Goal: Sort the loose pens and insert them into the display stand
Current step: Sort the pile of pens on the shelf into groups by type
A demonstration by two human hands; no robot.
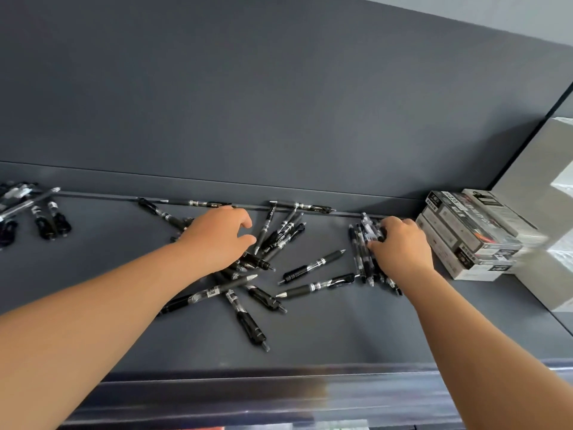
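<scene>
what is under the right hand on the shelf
A bundle of black pens lying side by side on the shelf; the right hand grips it from above. The pens' middles beneath the palm are covered, so their count cannot be told.

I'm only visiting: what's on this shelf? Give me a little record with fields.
surface: dark grey shelf
loose pens: black, scattered mid-shelf
left hand: above them, fingers curved, nothing visibly held
right hand: grips a bundle of pens
right end: stacked boxes
far left: more pens
display stand: not in view
</scene>
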